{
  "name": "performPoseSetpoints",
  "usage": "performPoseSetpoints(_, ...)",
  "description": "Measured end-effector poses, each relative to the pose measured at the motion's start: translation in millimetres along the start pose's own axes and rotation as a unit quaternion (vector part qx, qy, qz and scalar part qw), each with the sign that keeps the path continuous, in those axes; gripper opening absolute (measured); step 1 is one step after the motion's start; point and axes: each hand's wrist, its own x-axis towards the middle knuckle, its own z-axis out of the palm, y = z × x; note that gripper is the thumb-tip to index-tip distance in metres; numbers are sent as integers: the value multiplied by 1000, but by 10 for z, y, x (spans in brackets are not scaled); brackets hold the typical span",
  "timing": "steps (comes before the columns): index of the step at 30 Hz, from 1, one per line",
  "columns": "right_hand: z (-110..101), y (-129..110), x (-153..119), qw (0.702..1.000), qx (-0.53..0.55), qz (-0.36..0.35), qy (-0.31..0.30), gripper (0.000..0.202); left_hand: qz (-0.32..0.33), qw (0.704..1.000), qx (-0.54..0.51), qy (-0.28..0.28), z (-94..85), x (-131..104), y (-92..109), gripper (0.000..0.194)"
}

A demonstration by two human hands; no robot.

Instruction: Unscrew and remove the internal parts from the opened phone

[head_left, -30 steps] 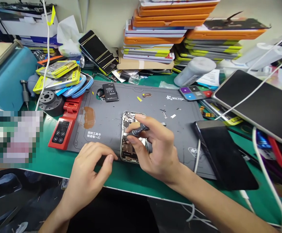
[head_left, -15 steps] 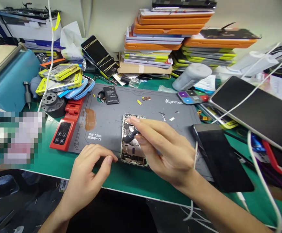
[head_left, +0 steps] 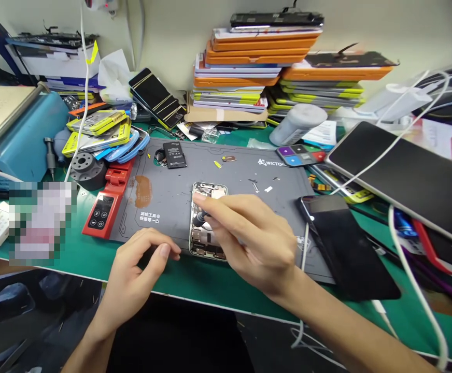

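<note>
An opened phone lies on the grey work mat, its inner boards and parts exposed. Over it, my right hand is closed around a dark, slim screwdriver, the lower end pointing down into the phone. My fingers hide the phone's right side and most of the tool. My left hand rests at the mat's front edge, just left of the phone. Its fingers are loosely bent, with a gap to the thumb, and I see nothing in them. A black battery lies farther back on the mat.
Small loose parts and a yellow scrap dot the mat. A dark phone screen overlaps its right side, with white cables beyond. A red control unit flanks the left. Stacked orange boxes stand behind.
The camera view has shifted slightly, so the bench appears a little farther left. My right hand still holds the screwdriver over the phone; my left hand stays beside it.
</note>
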Motion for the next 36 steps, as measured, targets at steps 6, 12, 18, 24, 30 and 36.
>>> performPoseSetpoints(6,89,14,16,999,22,-7,-24,66,50,992,117,11,34,31,14,21)
performPoseSetpoints(12,-218,167,236,967,91,217,93,52,185,942,280,-8,129,90,-13,6)
performPoseSetpoints(18,-511,415,403,936,-148,309,-83,47,244,885,392,-63,151,140,-67,27)
performPoseSetpoints(24,-608,478,411,857,-278,356,-247,43,237,884,389,-108,101,302,-8,26)
performPoseSetpoints(30,-662,442,370,832,-301,340,-317,41,210,884,404,-110,118,384,-9,28)
performPoseSetpoints(36,-668,377,330,812,-326,330,-354,46,213,863,447,-105,165,470,55,28)
